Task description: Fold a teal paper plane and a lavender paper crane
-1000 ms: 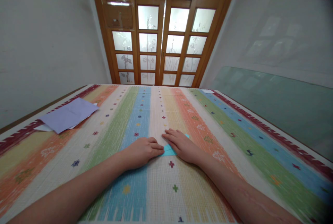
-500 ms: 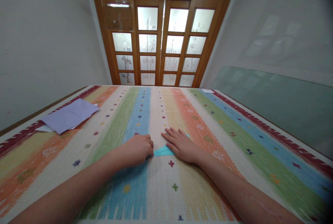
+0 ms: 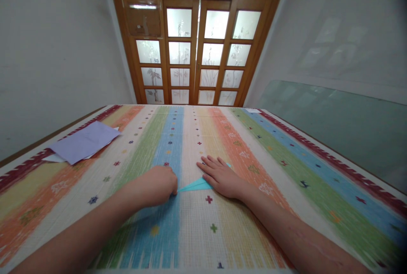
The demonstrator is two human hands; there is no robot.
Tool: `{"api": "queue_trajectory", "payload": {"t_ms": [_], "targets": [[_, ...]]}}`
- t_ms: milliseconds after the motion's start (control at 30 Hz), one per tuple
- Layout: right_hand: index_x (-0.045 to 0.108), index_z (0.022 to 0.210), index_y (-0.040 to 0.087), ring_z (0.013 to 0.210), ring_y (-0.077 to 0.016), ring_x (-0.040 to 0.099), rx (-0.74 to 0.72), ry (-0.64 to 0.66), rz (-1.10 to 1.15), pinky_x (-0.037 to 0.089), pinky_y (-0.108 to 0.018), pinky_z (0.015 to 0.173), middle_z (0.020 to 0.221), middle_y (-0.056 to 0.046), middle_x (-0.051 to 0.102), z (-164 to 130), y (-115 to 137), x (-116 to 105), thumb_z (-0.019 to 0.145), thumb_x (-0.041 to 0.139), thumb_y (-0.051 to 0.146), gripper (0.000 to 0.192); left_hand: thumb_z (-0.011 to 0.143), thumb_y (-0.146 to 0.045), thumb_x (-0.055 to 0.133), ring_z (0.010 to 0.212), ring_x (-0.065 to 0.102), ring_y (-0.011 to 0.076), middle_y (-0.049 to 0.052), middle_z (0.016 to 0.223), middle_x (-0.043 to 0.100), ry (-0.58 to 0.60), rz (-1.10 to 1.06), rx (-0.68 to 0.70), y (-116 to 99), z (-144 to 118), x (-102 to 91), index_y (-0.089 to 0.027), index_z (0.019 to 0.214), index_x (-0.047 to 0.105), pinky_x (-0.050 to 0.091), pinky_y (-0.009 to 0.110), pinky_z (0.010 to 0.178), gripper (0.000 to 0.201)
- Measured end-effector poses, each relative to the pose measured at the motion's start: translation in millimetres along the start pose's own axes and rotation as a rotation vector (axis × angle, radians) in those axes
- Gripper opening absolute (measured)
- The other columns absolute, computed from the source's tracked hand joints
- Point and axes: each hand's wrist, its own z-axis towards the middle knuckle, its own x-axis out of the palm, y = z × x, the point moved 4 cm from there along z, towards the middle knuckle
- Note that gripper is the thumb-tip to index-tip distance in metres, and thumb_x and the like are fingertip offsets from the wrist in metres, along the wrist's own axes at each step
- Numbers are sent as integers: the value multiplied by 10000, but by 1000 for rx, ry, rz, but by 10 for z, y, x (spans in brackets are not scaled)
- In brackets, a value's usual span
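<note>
1. Turquoise folded paper sheet (image 3: 194, 185) lies near-centre on striped woven mat (image 3: 286, 172).
2. Right hand (image 3: 222, 177) spread flat, pinning it.
3. Left hand (image 3: 157, 185) curled, pressing leftward tip; best drag firmly along crease.

a matt, coarse woven striped cloth (image 3: 286, 168) covers the table, bearing smooth thin turquoise paper (image 3: 193, 186) and matt lilac paper sheets (image 3: 84, 140), before a glossy varnished wooden door (image 3: 197, 49) with frosted glass panes.

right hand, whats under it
A folded turquoise paper lies flat under the right hand, its point reaching to the left hand. How far it runs beneath the palm is covered.
</note>
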Motion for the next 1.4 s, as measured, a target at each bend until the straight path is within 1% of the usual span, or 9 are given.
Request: {"api": "queue_trajectory", "payload": {"t_ms": [200, 267, 400, 500, 633, 733, 967, 1200, 1400], "targets": [[318, 1523, 323, 1473, -314, 230, -1, 5, -3, 180, -596, 1168, 1600, -72, 261, 1, -2, 7, 1027, 304, 470, 518, 709, -59, 515, 609, 573, 208, 88, 622, 633, -62, 98, -56, -7, 47, 96, -167, 627, 678, 485, 337, 692, 212], [327, 1520, 319, 1471, -315, 237, -2, -2, 0, 180, -595, 1167, 1598, -76, 268, 1, 4, 4, 1026, 313, 461, 514, 750, -63, 515, 615, 565, 204, 81, 615, 608, -134, 108, -90, 17, 113, 135, -165, 608, 645, 480, 333, 695, 217], [377, 1501, 305, 1460, -313, 266, 6, -17, 10, 190, -589, 1160, 1587, -84, 305, 0, 43, -38, 1019, 347, 434, 499, 834, -91, 516, 760, 580, 216, 84, 774, 647, -285, 108, -100, -8, 242, 161, -165, 764, 654, 468, 322, 710, 172], [484, 1432, 321, 1425, -307, 337, -6, -52, 39, 225, -587, 1140, 1528, -65, 427, -8, 86, -118, 1009, 396, 401, 439, 905, -195, 514, 832, 579, 224, 82, 859, 660, -349, 50, -117, -70, 287, 175, -173, 868, 660, 464, 347, 761, 152], [639, 1270, 316, 1311, -269, 484, -97, -94, 93, 313, -520, 1095, 1346, -40, 622, -27, 136, -220, 996, 471, 359, 325, 910, -370, 582, 893, 587, 242, 82, 894, 669, -353, -54, -79, -132, 311, 252, -178, 910, 675, 462, 368, 806, 213], [692, 1187, 284, 1230, -237, 549, -182, -124, 125, 358, -447, 1058, 1248, -47, 682, -37, 165, -255, 972, 534, 332, 271, 896, -336, 608, 920, 595, 233, 77, 920, 676, -372, -142, -73, -108, 320, 308, -178, 922, 679, 457, 365, 841, 175], [703, 1103, 253, 1103, -223, 602, -215, -195, 90, 359, -417, 1012, 1110, -50, 720, -64, 268, -333, 944, 582, 307, 206, 860, -186, 603, 921, 591, 215, 51, 898, 677, -431, -329, -122, -9, 320, 353, -179, 909, 659, 452, 337, 846, 75], [689, 1125, 261, 1021, -236, 598, -142, -223, -52, 341, -434, 982, 991, -63, 719, -115, 336, -422, 954, 567, 340, 224, 909, -233, 570, 848, 594, 205, 46, 855, 670, -445, -290, -173, 18, 305, 356, -189, 915, 655, 444, 313, 759, 95], [683, 1140, 256, 959, -240, 565, -146, -306, -154, 324, -446, 987, 956, -66, 699, -131, 418, -445, 948, 583, 336, 231, 922, -219, 577, 892, 606, 207, 51, 938, 679, -573, -278, -155, 18, 265, 303, -201, 1020, 637, 453, 327, 785, 116]]}}
